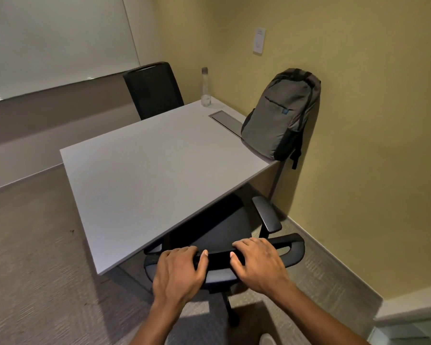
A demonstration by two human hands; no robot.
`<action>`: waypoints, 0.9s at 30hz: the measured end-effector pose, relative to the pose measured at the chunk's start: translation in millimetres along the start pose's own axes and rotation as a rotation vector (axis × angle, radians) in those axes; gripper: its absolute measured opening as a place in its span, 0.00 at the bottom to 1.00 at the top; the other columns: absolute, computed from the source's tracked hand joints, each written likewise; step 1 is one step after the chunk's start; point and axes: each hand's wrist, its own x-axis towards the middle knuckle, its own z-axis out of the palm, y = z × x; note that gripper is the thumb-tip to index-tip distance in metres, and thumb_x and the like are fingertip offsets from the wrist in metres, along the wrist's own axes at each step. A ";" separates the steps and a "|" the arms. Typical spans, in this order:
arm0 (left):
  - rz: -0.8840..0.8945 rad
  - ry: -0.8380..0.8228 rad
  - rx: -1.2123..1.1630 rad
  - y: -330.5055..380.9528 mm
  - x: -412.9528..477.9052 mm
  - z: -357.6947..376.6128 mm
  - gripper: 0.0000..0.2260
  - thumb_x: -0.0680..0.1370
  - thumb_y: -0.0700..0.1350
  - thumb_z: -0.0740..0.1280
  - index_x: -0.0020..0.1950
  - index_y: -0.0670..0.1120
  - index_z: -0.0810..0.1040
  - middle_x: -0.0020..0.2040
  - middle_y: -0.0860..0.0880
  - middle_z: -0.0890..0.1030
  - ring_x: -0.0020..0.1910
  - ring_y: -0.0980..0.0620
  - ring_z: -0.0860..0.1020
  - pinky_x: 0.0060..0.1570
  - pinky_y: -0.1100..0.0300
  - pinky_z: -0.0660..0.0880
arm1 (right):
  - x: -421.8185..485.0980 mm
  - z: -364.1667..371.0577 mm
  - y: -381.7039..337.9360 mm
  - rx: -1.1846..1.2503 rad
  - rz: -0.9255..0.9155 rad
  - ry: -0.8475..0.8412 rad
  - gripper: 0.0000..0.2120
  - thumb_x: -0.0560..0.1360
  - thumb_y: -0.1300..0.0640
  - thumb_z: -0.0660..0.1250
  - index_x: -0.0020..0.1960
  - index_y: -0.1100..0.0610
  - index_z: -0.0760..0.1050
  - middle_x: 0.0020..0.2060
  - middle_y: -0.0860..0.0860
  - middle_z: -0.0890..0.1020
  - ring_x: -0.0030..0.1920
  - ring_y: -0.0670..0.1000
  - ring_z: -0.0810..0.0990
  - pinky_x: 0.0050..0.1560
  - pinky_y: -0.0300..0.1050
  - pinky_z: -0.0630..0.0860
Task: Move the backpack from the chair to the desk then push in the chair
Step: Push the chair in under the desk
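A grey backpack (281, 113) stands upright on the far right corner of the white desk (144, 175), leaning against the yellow wall. A black office chair (269, 215) is tucked at the desk's near edge, its seat partly under the tabletop. My left hand (178, 272) and my right hand (256, 262) both grip the top of the chair's backrest, fingers curled over its front, thumbs behind.
A second black chair (153, 89) stands at the desk's far side. A clear water bottle (205, 87) and a cable hatch (227, 119) are on the desk near the backpack. The yellow wall runs close on the right; a whiteboard hangs at the left.
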 end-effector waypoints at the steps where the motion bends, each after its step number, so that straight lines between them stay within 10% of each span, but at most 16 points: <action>1: -0.016 0.003 -0.003 7.4 6.5 1.5 0.22 0.82 0.64 0.53 0.40 0.55 0.80 0.33 0.56 0.81 0.35 0.57 0.79 0.49 0.54 0.77 | 6.9 -2.7 8.7 -0.004 -0.014 -0.010 0.25 0.80 0.37 0.52 0.63 0.48 0.79 0.57 0.45 0.85 0.59 0.48 0.80 0.66 0.49 0.73; 27: -0.413 0.005 -0.043 167.5 142.8 55.1 0.24 0.80 0.60 0.50 0.41 0.52 0.82 0.35 0.51 0.82 0.37 0.52 0.79 0.58 0.49 0.75 | 174.8 -54.3 195.5 -0.076 -0.382 -0.204 0.25 0.79 0.38 0.55 0.67 0.48 0.79 0.61 0.45 0.84 0.61 0.45 0.80 0.65 0.49 0.75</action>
